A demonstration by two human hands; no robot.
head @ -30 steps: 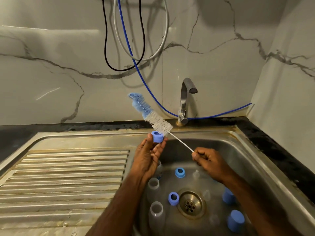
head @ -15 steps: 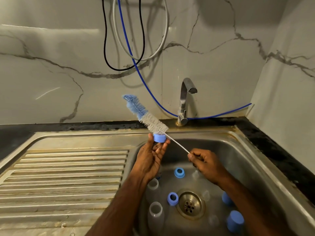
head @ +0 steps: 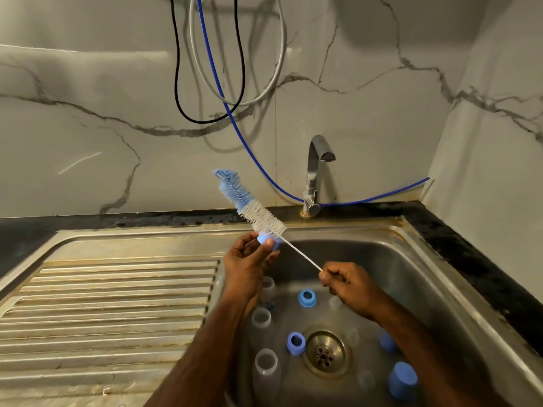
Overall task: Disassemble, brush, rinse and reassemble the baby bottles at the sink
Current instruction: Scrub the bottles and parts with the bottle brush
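Note:
My left hand [head: 248,265] pinches a blue bottle collar ring [head: 266,240] above the sink's left rim. The white-and-blue bottle brush [head: 251,208] passes across the ring, bristles pointing up and left. My right hand [head: 349,284] grips the brush's thin wire handle at its lower end. In the sink basin [head: 405,277] lie clear bottles [head: 266,367], two more blue rings [head: 307,298], blue caps [head: 402,378] and faint clear teats. Part of one bottle is hidden behind my left wrist.
A steel tap [head: 316,174] stands at the back of the sink with no water running. A ribbed draining board [head: 111,304] lies to the left. The drain [head: 324,353] sits mid-basin. Blue, black and grey hoses [head: 223,92] hang on the marble wall.
Both hands and the brush shifted slightly left. The brush slid further through past the ring, so the ring now sits at the base of the bristles.

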